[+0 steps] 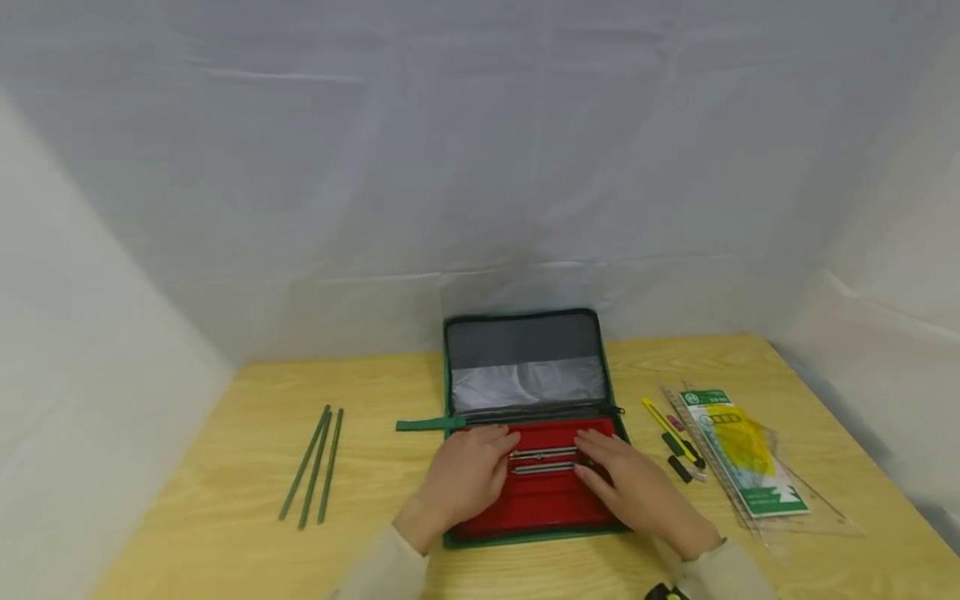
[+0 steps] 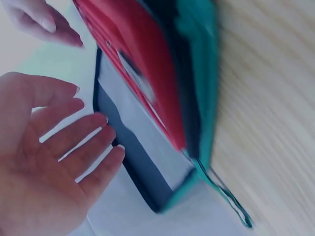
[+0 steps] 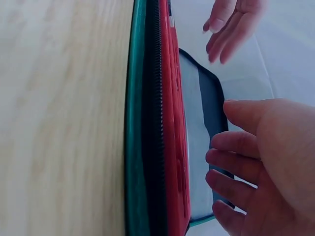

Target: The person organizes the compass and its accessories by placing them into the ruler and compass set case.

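Note:
A green zip case lies unfolded on the table, its dark lid with a clear pocket leaning back. In the red insert lie slim metal drawing tools, side by side. My left hand hovers over the insert's left side, fingers loosely extended and holding nothing, as the left wrist view shows. Over the right side is my right hand, its fingers relaxed and spread a little in the right wrist view, also with nothing in them. A green strap sticks out from the case's left edge.
Three green pencils lie to the left. On the right are a yellow utility knife, small pieces including a black block, a green-and-white packet and a clear set square. White sheeting encloses the table.

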### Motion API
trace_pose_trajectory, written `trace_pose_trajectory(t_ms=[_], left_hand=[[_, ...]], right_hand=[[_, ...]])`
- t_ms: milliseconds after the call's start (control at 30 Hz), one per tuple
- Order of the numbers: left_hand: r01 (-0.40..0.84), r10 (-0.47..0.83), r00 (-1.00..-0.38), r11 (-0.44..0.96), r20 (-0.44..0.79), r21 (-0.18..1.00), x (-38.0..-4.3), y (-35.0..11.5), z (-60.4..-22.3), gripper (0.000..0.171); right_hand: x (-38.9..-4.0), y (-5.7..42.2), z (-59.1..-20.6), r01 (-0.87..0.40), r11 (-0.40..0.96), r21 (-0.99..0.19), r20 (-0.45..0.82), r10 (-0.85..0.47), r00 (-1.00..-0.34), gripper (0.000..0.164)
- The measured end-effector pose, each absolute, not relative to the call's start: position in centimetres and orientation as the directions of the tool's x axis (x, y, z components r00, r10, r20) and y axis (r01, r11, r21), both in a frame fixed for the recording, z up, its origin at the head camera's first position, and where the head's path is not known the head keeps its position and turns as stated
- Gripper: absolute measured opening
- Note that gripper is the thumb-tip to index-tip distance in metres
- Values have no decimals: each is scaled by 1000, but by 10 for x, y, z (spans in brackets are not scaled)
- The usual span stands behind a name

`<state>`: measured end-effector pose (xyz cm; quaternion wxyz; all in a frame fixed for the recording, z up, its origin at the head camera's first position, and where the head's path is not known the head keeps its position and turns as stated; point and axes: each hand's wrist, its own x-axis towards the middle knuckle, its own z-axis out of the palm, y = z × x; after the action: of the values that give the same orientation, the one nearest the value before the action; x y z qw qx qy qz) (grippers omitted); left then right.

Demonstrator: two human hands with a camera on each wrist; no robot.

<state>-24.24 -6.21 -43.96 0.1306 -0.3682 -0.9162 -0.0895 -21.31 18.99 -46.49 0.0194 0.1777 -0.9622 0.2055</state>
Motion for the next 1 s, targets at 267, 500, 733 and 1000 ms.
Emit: trace_pose_trajectory(t_ms=[267,500,733,1000], left_hand=[[567,508,-798,815,324,121,-250,-102,-437,36],[454,429,-879,886,208,91,-249,-134,-439,42],[378,363,-916,923,168,66,-247,-165,-445,47],[279,267,-958,953,106,123,-241,-199,-450,56]], right_hand=[[-221,179,-464,-388,841,-378,123,-370,-921,50],[-229,165,-463,-428,825,-369,140,-406,-903,50],[-235,150,-463,-445,818,-364,107,-438,-892,53],[-239,134,-463,-460,822,-334,80,-462,-883,56]])
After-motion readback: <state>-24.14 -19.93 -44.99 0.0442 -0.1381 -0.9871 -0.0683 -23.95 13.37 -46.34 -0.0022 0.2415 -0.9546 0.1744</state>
